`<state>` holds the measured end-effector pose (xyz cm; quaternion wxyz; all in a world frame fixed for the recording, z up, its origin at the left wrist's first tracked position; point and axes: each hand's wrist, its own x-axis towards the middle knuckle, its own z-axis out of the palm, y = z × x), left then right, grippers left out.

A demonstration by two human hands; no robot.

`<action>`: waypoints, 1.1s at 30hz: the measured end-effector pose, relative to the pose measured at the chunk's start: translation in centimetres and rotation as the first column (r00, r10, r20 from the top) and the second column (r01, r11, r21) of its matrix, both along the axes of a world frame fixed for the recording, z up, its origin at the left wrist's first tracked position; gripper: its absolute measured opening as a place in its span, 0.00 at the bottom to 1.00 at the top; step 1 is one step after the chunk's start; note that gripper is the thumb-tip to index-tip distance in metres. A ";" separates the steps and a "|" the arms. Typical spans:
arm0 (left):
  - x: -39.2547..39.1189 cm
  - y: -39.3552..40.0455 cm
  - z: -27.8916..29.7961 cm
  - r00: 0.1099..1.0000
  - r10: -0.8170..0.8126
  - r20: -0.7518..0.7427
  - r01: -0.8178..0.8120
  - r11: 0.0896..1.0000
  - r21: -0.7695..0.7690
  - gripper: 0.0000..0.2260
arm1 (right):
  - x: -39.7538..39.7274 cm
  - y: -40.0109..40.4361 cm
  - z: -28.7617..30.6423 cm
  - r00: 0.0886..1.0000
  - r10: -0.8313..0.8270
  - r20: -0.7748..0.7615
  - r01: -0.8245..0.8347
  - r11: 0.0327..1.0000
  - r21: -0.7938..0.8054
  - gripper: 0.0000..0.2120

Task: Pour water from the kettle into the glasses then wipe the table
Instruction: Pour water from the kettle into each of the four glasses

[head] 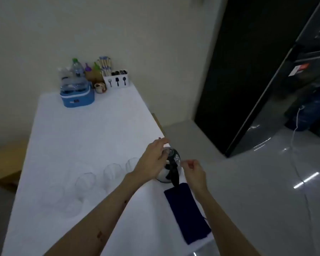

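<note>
Kettle (169,168) sits near the table (85,130) right edge with the left hand (152,160) resting loosely on its lid, right hand (193,171) half-curled, empty, just beside the handle, glasses (113,171) lined up left.

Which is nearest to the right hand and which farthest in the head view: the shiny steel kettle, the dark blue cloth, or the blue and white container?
From the right hand:
1. Shiny steel kettle, just left of it.
2. Dark blue cloth, below it at the table's right edge.
3. Blue and white container, far back left near the wall.
</note>
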<state>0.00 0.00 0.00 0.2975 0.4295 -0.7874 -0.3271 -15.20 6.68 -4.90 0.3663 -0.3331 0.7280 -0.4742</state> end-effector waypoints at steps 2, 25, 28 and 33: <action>-1.6 -0.9 -0.7 0.991 -0.073 0.116 0.061 0.993 0.097 0.18 | -0.1 -1.3 -1.4 0.997 0.015 0.072 -0.024 0.991 0.133 0.15; -5.2 -2.7 -5.4 0.775 -0.261 0.575 0.211 0.965 0.155 0.26 | -0.8 -3.2 -5.9 0.840 -0.173 0.513 0.199 0.980 0.005 0.20; -5.5 -1.5 -3.9 0.840 -0.218 0.497 0.181 0.976 0.122 0.27 | -1.3 -2.5 -3.8 0.850 -0.147 0.506 0.188 0.982 -0.030 0.21; -4.5 0.7 0.2 0.905 -0.179 0.385 0.200 0.980 -0.012 0.26 | -0.9 -0.6 1.7 0.856 -0.176 0.486 0.237 0.969 -0.068 0.14</action>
